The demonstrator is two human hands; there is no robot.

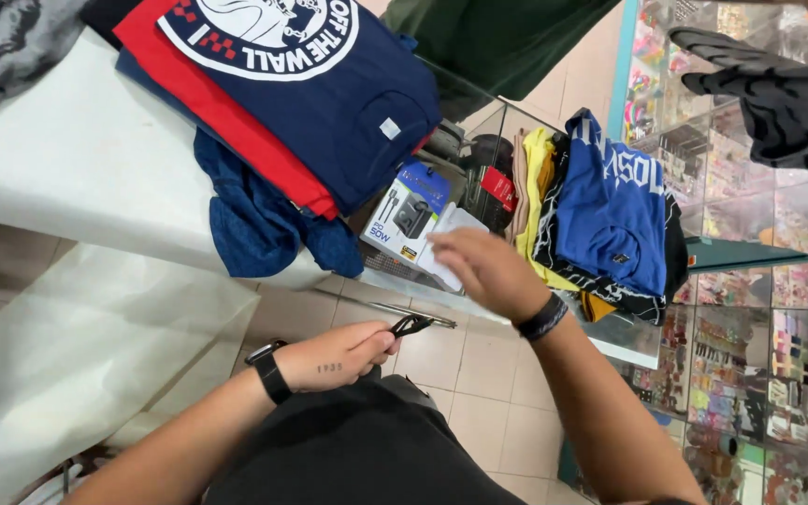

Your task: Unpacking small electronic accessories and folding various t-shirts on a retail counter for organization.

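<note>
While left hand [343, 360] pinches a small black clip [411, 324] low over the floor, right hand [483, 271] closes loosely on white paper [451, 245] by the box [409, 213] on the glass counter [628, 339]; best lifted flat, clear of the stacked shirts [610, 210].

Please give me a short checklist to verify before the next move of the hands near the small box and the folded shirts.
1. Left hand has a firm grip on the small black item: ok, fingers closed around it.
2. What the black item is: cannot tell.
3. Right hand is free: cannot tell; it is blurred, over a white sheet.
4. Small boxed gadget lies steady on the glass counter: ok.
5. Folded blue shirt sits stable on its pile: ok.
6. Navy printed shirt lies fully on the white table: not ok, it overhangs the edge.
</note>
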